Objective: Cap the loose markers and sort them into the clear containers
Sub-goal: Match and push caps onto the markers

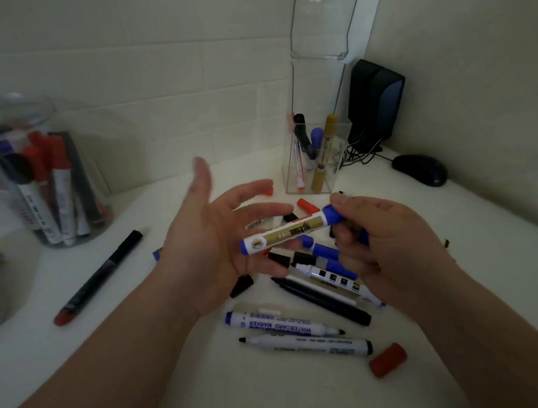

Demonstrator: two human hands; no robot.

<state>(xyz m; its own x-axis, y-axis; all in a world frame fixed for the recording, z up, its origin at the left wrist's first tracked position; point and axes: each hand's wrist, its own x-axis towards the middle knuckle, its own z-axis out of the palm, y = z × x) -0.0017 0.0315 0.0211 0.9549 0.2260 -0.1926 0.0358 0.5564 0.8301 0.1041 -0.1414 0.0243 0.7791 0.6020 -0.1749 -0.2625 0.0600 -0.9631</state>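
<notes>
- Now, in the head view, the right grip (387,237) pinches the blue-capped end of a blue marker (290,232) between thumb and curled fingers.
- That marker is held above the bench (178,385), over the pile, tilted, with its tail end lower and pointing left.
- The left grip (206,240) is released: palm up, fingers spread and loosely bent, under the marker's tail end. Whether it touches the marker cannot be told.
- Below the hands lies a pile of loose markers and caps.
  - A whiteboard marker (282,322) with a blue end lies uncapped, tip to the right.
  - Just in front of it a black-tipped marker (306,344) lies uncapped, tip to the left.
  - A black pen (322,302) lies slanted behind those two.
  - A red cap (388,359) lies near the right end of the black-tipped marker.
  - A black cap (241,285) lies by the left wrist.
  - Another red cap (307,205) lies behind the held marker.
- A long black marker (98,279) with a red end lies alone, left of the pile.
- A round clear jar (47,187), blurred, stands far left and holds red and black markers upright.
- A square clear box (309,162) stands behind the pile and holds black, blue and gold markers.
- A tall clear holder (320,41) rises behind the box.
- A black speaker (375,100) stands in the corner, with a black mouse (419,169) to its right.
</notes>
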